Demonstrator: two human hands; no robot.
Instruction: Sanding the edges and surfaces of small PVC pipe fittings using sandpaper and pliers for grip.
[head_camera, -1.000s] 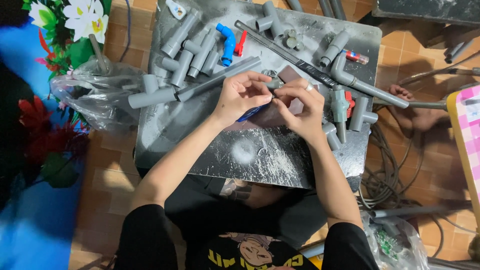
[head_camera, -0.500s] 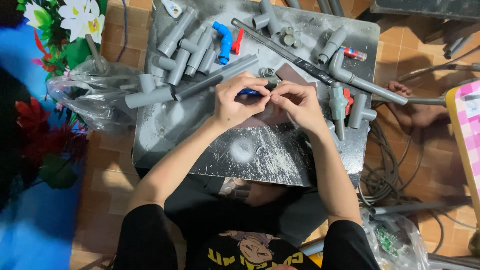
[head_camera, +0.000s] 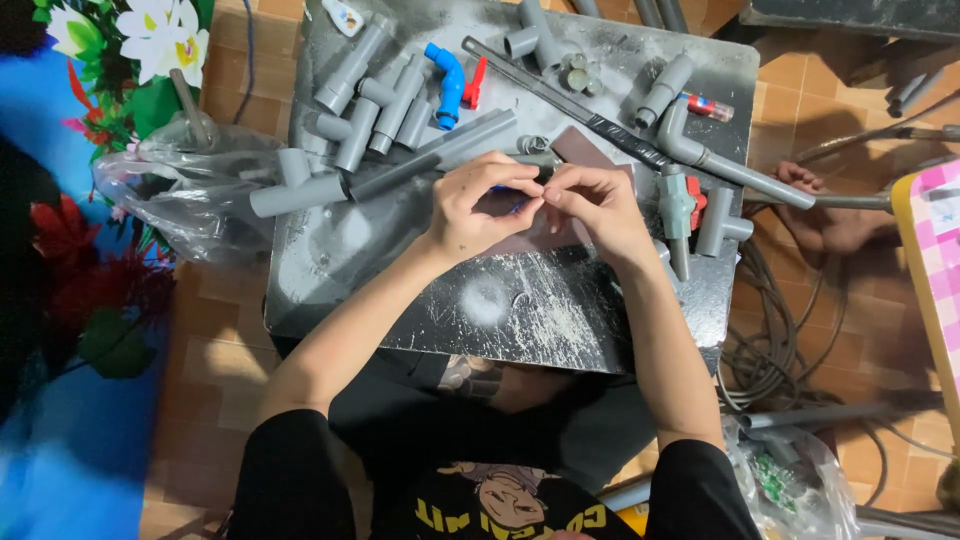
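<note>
Both hands meet over the middle of a dark, scratched table (head_camera: 520, 300). The left hand (head_camera: 480, 205) and the right hand (head_camera: 595, 205) have their fingertips pinched together on a small blue item (head_camera: 512, 203), which is mostly hidden between the fingers, so its kind cannot be told. It sits just above a brownish flat sheet (head_camera: 580, 150) lying on the table. Just beyond the hands lies a long grey pipe (head_camera: 430, 155) joined to a grey tee fitting (head_camera: 290, 185) at the left edge. Farther back are loose grey pipe fittings (head_camera: 370, 95), a blue elbow fitting (head_camera: 447, 85) and a long dark bar (head_camera: 570, 100) lying slantwise. To the right of the right hand stands a grey valve with a red handle (head_camera: 680, 205). A clear plastic bag (head_camera: 190, 190) lies off the table's left side.
</note>
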